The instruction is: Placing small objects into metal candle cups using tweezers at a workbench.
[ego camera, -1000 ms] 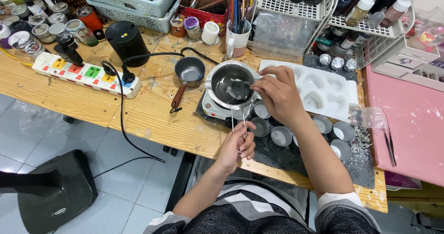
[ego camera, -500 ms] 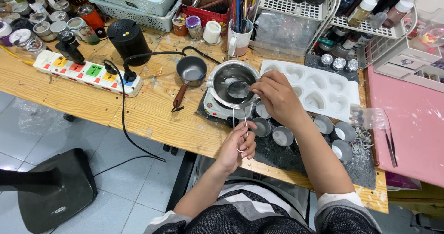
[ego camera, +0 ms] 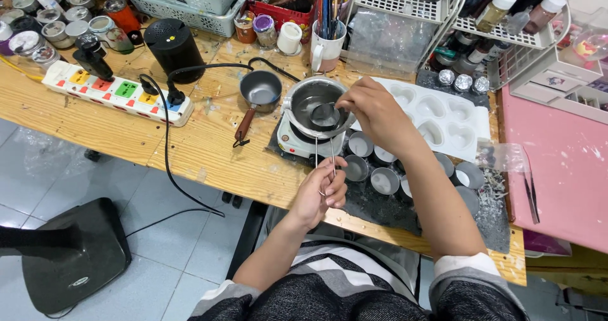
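left hand (ego camera: 322, 193): near edge of the wooden table (ego camera: 209, 150), fingers pinched on a thin metal wire handle (ego camera: 331, 159) that runs up to the pot.
right hand (ego camera: 379, 113): over the right rim of the round steel melting pot (ego camera: 311, 105), fingers clenched on a small spoon-like tool (ego camera: 324, 113) dipped inside.
pot: sits on a small white electric warmer (ego camera: 292, 141), middle of the table.
left of pot: small dark saucepan with brown handle (ego camera: 258, 93), black cable (ego camera: 166, 143), white power strip with coloured switches (ego camera: 117, 91), black cylinder speaker (ego camera: 173, 47).
right of pot: white heart-shaped mould tray (ego camera: 443, 115), partly hidden by the right hand.
near side: round empty metal tins (ego camera: 385, 180) on a dark mat, under the right forearm.
far: white mug of brushes (ego camera: 327, 48).
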